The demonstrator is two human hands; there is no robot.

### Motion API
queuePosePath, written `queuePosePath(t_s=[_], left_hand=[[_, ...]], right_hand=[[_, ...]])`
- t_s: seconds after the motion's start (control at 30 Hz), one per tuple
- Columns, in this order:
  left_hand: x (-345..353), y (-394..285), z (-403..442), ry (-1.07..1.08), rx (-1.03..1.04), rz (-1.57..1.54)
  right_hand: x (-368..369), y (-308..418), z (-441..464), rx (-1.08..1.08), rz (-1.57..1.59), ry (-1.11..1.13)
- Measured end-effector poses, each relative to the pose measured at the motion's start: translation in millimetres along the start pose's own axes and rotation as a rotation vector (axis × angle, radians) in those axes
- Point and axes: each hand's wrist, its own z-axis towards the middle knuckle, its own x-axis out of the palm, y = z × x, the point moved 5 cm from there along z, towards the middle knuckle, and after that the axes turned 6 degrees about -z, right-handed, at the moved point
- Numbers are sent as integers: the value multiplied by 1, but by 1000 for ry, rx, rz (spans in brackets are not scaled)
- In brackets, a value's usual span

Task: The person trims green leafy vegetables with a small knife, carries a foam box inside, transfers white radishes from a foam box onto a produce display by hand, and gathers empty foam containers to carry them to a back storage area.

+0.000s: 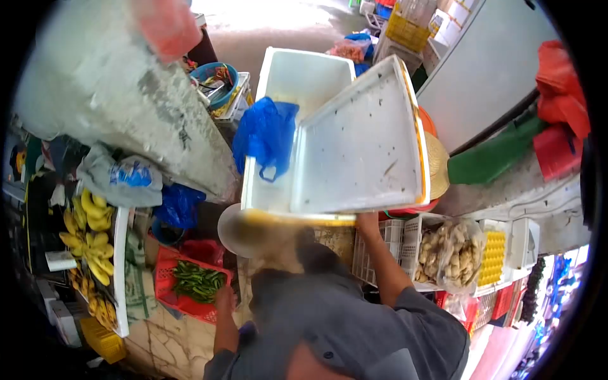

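My left hand [224,299] is at the near right rim of a red plastic basket [166,286], its fingers closed at the edge. Long green chili peppers [199,282] fill part of that basket. My right hand [367,223] grips the near edge of a white foam lid [364,142], fingers partly hidden beneath it. The lid lies tilted across a white foam box [304,79]. A blue plastic bag [266,133] hangs over the box's left side. Between my hands is a blurred, pale round object [240,233] that I cannot make out.
Bananas [92,234] lie on a stand at the left. A rough concrete pillar [139,101] rises behind it. To the right are bagged ginger-like roots [459,256] and a yellow egg tray [492,258]. A blue tub [215,82] stands behind the foam box.
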Motion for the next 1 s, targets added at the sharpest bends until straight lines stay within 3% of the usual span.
queuePosePath(t_s=[0.03, 0.1, 0.13, 0.23, 0.27, 0.37, 0.47, 0.57, 0.6, 0.67, 0.7, 0.77, 0.83, 0.87, 0.9, 0.93, 0.97, 1.0], left_hand=[[10, 10, -17, -61, -120, 76], [0, 42, 20, 40, -251, 10], [-1, 52, 33, 155, -271, -61], [36, 39, 44, 404, -175, -61], [52, 30, 44, 478, -122, -41], [98, -15, 64, 310, -80, 150], [155, -73, 104, 191, -62, 335], [214, -142, 150, 199, -16, 518], [238, -166, 168, 218, 17, 599], [288, -217, 206, 269, 125, 823], [318, -244, 227, 318, 247, 1027], [378, -308, 261, 416, 568, 1495], [431, -366, 287, 435, 821, 1805], [458, -397, 293, 413, 905, 1901], [478, -432, 312, 415, 416, 1156], [496, -467, 329, 238, 144, 312], [539, -532, 301, 302, 451, 699], [561, -555, 313, 244, 259, 271]], right_hand=[[2, -4, 28, 35, 62, 38], [1, -7, 84, 111, 182, 108], [-26, 11, 111, -109, -81, -11], [-14, -13, 167, 212, -14, 281], [-15, -16, 184, 156, -51, 255], [-21, -11, 228, 35, -130, 194], [33, -34, 268, -81, -164, -64], [48, -34, 334, 217, 246, 152], [66, -43, 345, 207, 159, 177], [100, -55, 379, 169, -24, 222], [118, -64, 414, 182, -13, 290], [130, -62, 469, 173, -88, 169], [139, -67, 502, 179, -241, 416], [147, -83, 526, 354, -100, 467], [147, -79, 558, 417, -58, 570], [142, -75, 589, 480, -13, 672], [147, -72, 609, 413, 11, 548], [157, -73, 627, 333, 26, 418]])
